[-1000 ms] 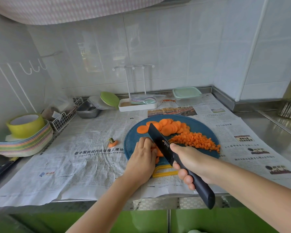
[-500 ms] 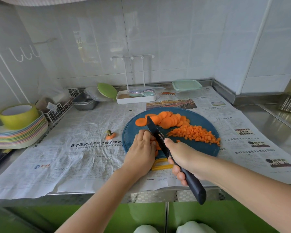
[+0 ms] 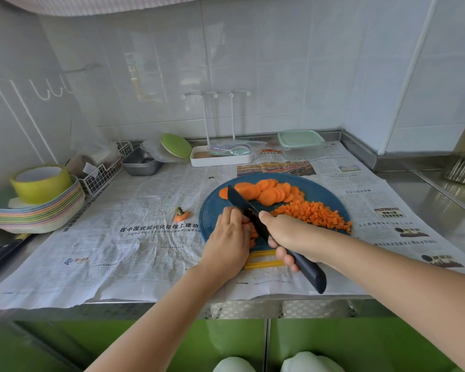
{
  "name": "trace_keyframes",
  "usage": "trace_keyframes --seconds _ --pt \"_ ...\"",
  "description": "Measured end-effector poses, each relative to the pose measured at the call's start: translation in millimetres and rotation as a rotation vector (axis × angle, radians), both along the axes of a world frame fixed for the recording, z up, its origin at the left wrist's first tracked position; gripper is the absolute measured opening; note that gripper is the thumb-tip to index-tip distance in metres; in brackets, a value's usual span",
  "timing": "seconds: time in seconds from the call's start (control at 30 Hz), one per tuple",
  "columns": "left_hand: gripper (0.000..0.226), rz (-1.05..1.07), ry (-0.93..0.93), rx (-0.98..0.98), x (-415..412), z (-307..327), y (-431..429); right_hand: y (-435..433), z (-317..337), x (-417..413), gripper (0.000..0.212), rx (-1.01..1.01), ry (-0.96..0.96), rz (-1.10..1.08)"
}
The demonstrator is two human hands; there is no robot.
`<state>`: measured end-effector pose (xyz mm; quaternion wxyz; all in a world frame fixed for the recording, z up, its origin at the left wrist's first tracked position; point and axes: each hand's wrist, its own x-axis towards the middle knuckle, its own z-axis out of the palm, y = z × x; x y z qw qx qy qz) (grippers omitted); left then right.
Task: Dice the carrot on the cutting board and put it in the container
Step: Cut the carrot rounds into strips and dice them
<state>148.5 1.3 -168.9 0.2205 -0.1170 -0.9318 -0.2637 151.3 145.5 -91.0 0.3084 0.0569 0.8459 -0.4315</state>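
A round blue cutting board (image 3: 325,194) lies on newspaper. Carrot slices (image 3: 266,193) are fanned across its far side, and a heap of diced carrot (image 3: 312,214) lies on its right. My left hand (image 3: 227,241) presses down on a few carrot pieces (image 3: 253,234) at the board's near edge, mostly hiding them. My right hand (image 3: 285,234) grips the dark handle of a black knife (image 3: 242,205), whose blade slants down beside my left fingers. A clear container with a mint lid (image 3: 301,142) stands at the back, behind the board.
A cut carrot top (image 3: 181,214) lies left of the board. Stacked coloured plates with a yellow-green bowl (image 3: 38,202) sit far left. A wire basket (image 3: 105,170), metal trays (image 3: 141,163), a green lid (image 3: 175,146) and a white rack tray (image 3: 220,157) line the back wall.
The camera shifted slightly. The knife blade has stayed beside my left fingers, moving only a little over the carrot pieces. The piles on the board look the same.
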Motion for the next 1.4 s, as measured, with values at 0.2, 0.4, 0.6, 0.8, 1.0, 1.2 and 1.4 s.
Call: trace_keyframes --seconds 0.2,0.4,0.6,0.8,1.0,1.2,1.4 --pt "0.011 -0.039 -0.09 0.138 0 4 -5 27 0 -5 0.058 -0.137 -0.061 -0.006" --pt "0.023 -0.084 -0.1 0.115 0 13 -13 36 4 -5 0.059 -0.177 -0.045 -0.006" --pt "0.052 -0.221 -0.19 -0.055 3 15 -31 36 7 -1 0.06 -0.167 -0.02 0.01" --pt "0.05 -0.19 -0.101 -0.084 4 9 -27 33 7 3 0.059 -0.182 0.003 -0.001" --pt "0.048 -0.134 -0.063 -0.088 6 5 -19 21 7 13 0.059 -0.191 0.064 0.004" --pt "0.046 -0.138 -0.053 -0.077 8 8 -20 14 10 19 0.058 -0.187 0.052 -0.006" --pt "0.049 -0.143 -0.072 -0.045 10 8 -20 12 9 23 0.059 -0.164 0.05 -0.022"
